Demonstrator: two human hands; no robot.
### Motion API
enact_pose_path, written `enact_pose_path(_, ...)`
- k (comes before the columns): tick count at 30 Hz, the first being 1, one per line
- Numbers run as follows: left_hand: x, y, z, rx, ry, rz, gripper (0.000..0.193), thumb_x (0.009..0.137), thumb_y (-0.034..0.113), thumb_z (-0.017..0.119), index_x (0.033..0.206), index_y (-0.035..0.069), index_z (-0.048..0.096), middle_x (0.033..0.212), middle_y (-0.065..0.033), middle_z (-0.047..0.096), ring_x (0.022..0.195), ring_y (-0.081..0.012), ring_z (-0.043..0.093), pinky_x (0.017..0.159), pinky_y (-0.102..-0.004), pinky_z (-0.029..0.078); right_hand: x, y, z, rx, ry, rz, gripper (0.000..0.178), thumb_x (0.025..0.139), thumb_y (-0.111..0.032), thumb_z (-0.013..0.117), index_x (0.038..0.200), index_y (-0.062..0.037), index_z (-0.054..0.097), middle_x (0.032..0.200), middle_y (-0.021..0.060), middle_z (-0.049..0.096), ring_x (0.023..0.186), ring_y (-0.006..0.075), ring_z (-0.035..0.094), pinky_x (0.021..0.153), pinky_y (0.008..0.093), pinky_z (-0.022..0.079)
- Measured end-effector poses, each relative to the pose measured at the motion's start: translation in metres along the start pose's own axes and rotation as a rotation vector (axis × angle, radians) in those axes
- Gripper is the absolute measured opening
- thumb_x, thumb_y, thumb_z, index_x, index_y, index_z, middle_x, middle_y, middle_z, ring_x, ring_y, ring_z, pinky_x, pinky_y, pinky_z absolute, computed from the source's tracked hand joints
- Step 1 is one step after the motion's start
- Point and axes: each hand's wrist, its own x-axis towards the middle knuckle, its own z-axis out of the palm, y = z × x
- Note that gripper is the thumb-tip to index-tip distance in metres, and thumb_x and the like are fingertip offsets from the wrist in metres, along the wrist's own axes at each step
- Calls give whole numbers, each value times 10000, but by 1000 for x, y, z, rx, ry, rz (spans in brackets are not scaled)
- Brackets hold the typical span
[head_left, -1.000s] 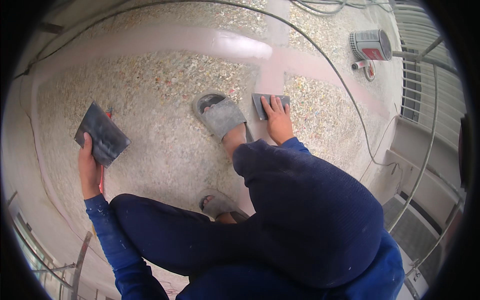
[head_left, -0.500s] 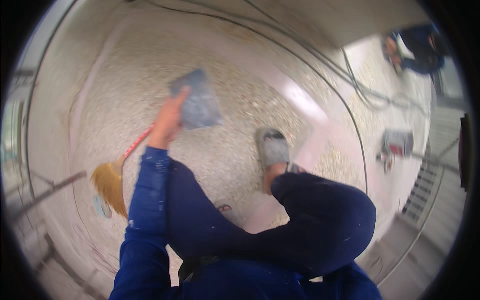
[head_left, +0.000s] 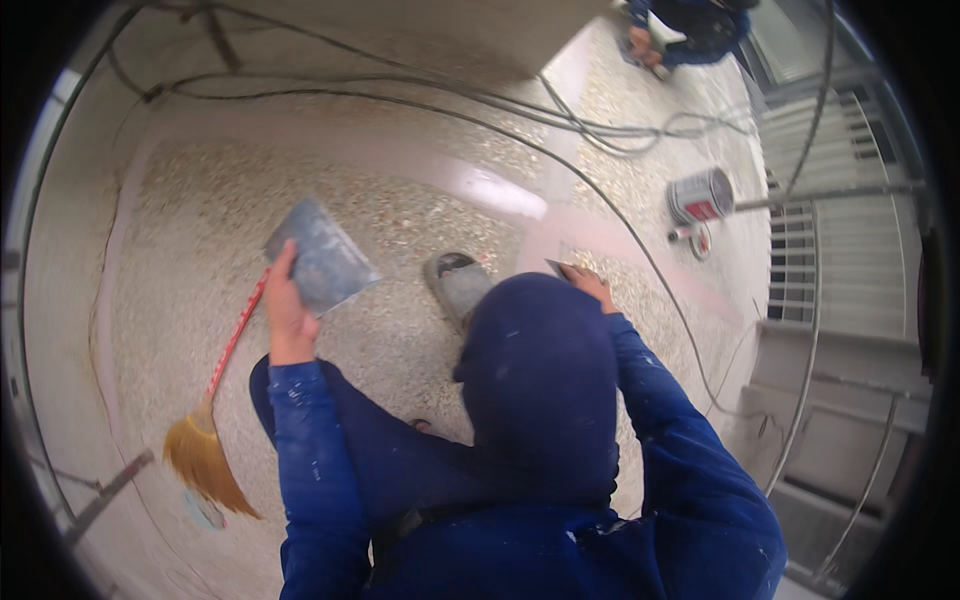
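My left hand is closed on the near edge of a flat, grey, smeared metal plate, its thumb on the upper face. The plate is held above the pebbled floor. My right hand is closed beyond my raised knee, low over the floor beside a pinkish strip. A thin dark blade sticks out from its fingers; the rest of that tool is hidden. Left of my left hand lies a straw broom with a red handle.
Dark cables cross the floor ahead and curve down on the right. A grey bucket stands at the right, with a small roll-like item near it. Another person crouches at the far right. Metal bars line the right side.
My view has swung right, so the bucket and the other person sit further left. My right hand has come into view with the dark blade. My left hand still holds the plate.
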Motion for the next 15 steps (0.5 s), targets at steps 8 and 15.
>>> enact_pose_path(8,-9,9,-14,189,11,-47,449,1046,264,513,1396,-17,505,1330,-157,622,1184,-298,638,1018,-445,526,18,-1,79,-95,210,-64,630,965,-115,507,1542,-334,379,1496,122,486,1377,352,460,1106,723,253)
enact_pose_path(15,-2,9,-21,228,44,-65,452,1047,274,513,1396,-14,505,1335,-157,620,1197,-302,631,1025,-449,521,19,-25,102,-165,116,-59,616,978,-157,496,1543,-373,377,1552,136,434,1418,413,402,1137,723,192)
